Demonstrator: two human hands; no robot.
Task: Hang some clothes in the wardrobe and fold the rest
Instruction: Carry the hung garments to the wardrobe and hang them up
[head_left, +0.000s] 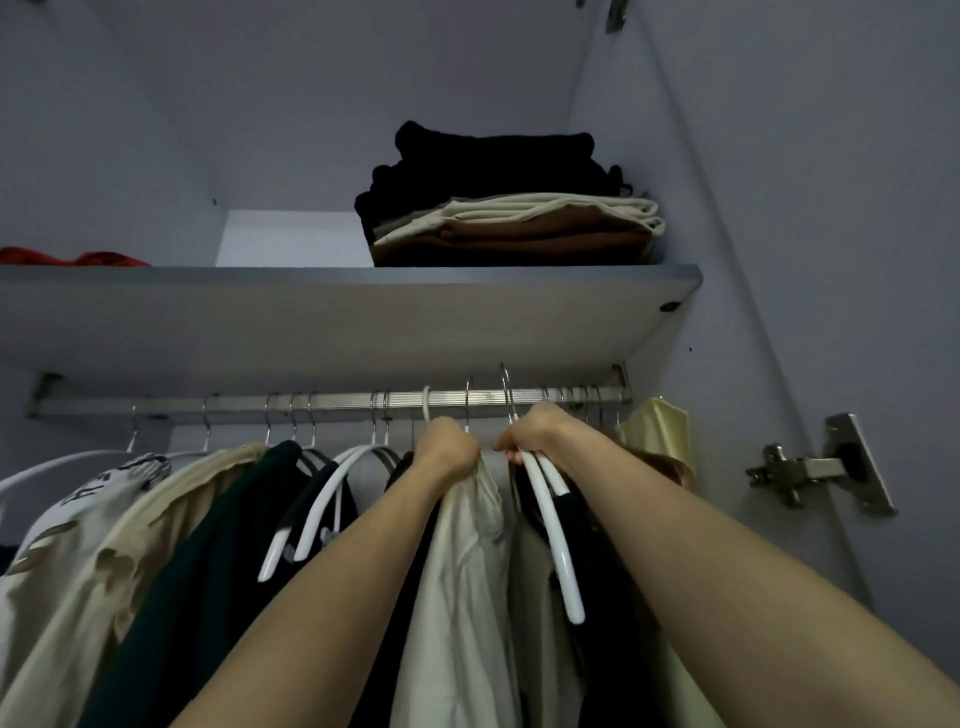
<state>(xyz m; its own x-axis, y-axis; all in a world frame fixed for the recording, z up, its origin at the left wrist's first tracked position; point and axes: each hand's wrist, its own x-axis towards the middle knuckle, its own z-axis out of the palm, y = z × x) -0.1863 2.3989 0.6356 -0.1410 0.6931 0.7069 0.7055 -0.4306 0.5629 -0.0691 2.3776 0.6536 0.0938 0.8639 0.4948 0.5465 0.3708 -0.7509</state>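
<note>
**Cream garment at the wardrobe rail, both hands raised**

Cream garment (467, 545): one, hanging just below the rail (337, 401), its top bunched inside the curled fingers (460, 451) of the left hand (445, 451), which grips the cloth at the neck. Right hand (537, 431): fingers clenched round the top of two white hangers (553, 540), whose arms slope down over dark cloth; one hook rises above the rail beside this hand. The two hands are near each other, with a narrow gap of rail between them.

Left of the hands: about five hung garments, cream, dark green and black, and two more bare white hangers (306, 514). Right of the hands: several hooks packed close to the rail's end bracket, little room left there.

Shelf (363, 312) above: one folded stack (509, 202), black over cream and tan; one red item (78, 258) at the left edge. Door hinge (815, 467): one, on the right wall.
</note>
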